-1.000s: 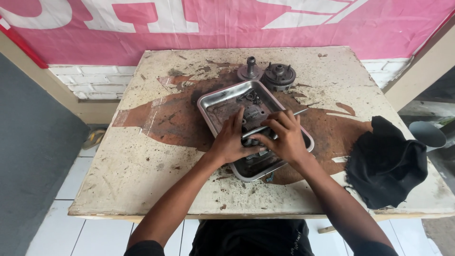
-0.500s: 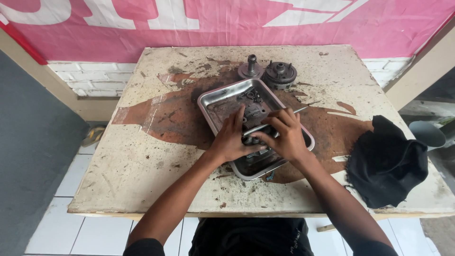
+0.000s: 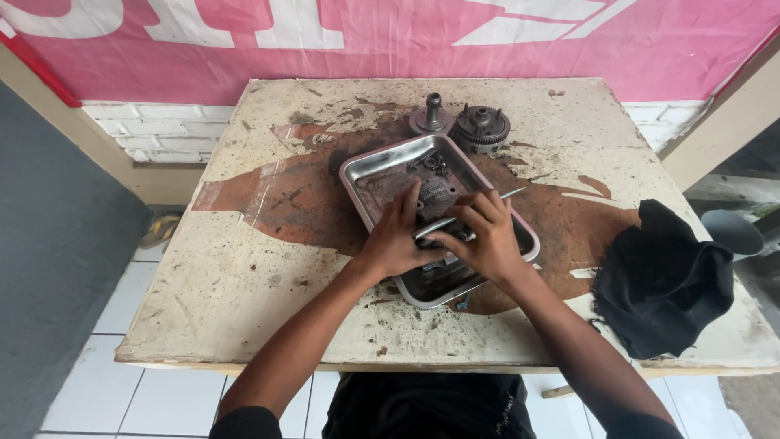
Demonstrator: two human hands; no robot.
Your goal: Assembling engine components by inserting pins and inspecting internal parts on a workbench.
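A shallow steel tray [image 3: 370, 175] lies tilted on the worn table, with small dark metal parts [image 3: 431, 167] at its far end. Both of my hands work over the tray's near half. My left hand [image 3: 398, 237] and my right hand [image 3: 486, 236] together grip a thin metal rod [image 3: 510, 193] whose tip sticks out to the right past my right fingers. Whatever lies under my palms is hidden.
Two round metal gear-like parts, a shafted one [image 3: 431, 116] and a toothed one [image 3: 482, 127], stand beyond the tray. A black cloth [image 3: 662, 280] lies at the table's right edge. The table [image 3: 244, 276] is stained and chipped; a pink banner [image 3: 244, 32] hangs behind.
Both hands have stayed over the tray's near half, with only small shifts of the fingers around the rod. The tray and other parts have not moved.
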